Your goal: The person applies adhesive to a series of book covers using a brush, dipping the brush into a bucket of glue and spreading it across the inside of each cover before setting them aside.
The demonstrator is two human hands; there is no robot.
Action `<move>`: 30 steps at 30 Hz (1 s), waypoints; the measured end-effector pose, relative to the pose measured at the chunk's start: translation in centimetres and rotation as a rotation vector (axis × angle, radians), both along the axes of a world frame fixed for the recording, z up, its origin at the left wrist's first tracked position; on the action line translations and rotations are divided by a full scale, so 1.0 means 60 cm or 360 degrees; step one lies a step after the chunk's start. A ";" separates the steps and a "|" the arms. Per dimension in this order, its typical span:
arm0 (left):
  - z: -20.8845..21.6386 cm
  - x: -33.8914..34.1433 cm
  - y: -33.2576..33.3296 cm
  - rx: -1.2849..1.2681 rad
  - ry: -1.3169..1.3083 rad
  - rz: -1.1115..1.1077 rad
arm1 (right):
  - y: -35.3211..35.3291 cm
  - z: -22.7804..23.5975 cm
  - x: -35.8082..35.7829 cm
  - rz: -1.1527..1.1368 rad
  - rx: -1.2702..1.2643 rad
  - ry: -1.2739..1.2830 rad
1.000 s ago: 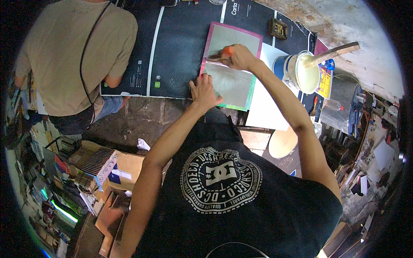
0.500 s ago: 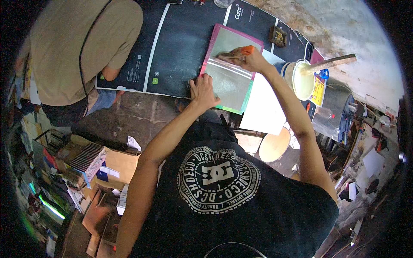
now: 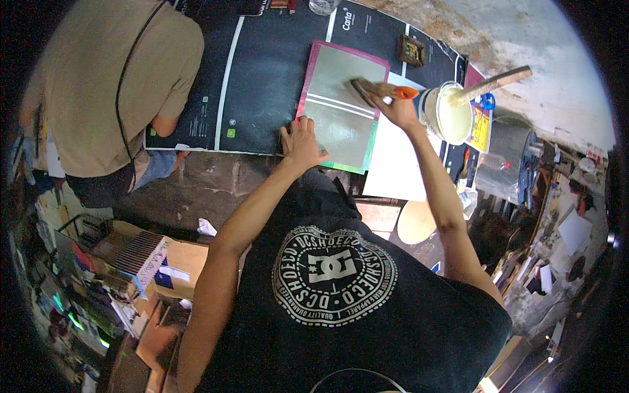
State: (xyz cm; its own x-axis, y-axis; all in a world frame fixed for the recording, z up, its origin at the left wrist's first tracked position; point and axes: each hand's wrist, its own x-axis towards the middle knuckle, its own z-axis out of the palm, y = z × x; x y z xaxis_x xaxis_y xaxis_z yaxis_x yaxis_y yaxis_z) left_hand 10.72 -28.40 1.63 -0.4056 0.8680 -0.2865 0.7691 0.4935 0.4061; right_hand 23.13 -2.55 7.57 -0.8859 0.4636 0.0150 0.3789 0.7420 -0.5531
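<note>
A grey rectangular panel, edged with pink and green tape and crossed by two white lines, lies on the dark table. My left hand rests at its lower left edge, fingers spread and pressing down. In my right hand is a flat brush with an orange handle end; its bristles touch the upper right part of the panel. Under the panel's right side sits a white sheet. Just right of my right hand stands a tub of pale, creamy stuff, with a wooden stick leaning in it.
Another person is at the table's left end. A small dark framed object lies beyond the tub. Behind it rises a stained wall. A round stool top stands below the table's front edge; a cardboard box is at lower left.
The brush has moved from the panel's left part across to its right, with my right hand now farther right. My left hand stays at the panel's edge. The whole view has shifted slightly.
</note>
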 end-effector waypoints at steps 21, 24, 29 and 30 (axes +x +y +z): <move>0.002 -0.005 0.008 0.0000 0.0106 -0.0038 | 0.038 0.014 0.070 -0.0178 0.0300 -0.0257; 0.015 0.002 0.026 -0.0095 0.0116 -0.0150 | -0.051 -0.044 0.003 -0.0690 0.0168 0.0624; 0.032 0.007 0.028 -0.0197 0.0101 -0.0116 | -0.106 -0.128 0.045 -0.0976 0.0162 0.0403; 0.030 0.005 0.034 -0.0212 0.0120 -0.0070 | -0.099 -0.127 0.096 -0.0976 0.0343 0.0378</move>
State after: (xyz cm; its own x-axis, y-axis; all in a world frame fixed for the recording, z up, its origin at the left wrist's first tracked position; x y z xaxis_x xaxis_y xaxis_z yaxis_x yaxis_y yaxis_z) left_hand 11.02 -26.39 3.44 -0.3931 0.8417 -0.3701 0.8170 0.5044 0.2794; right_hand 28.90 -8.48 -0.07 -0.4262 0.8445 0.3243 0.6518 0.5352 -0.5373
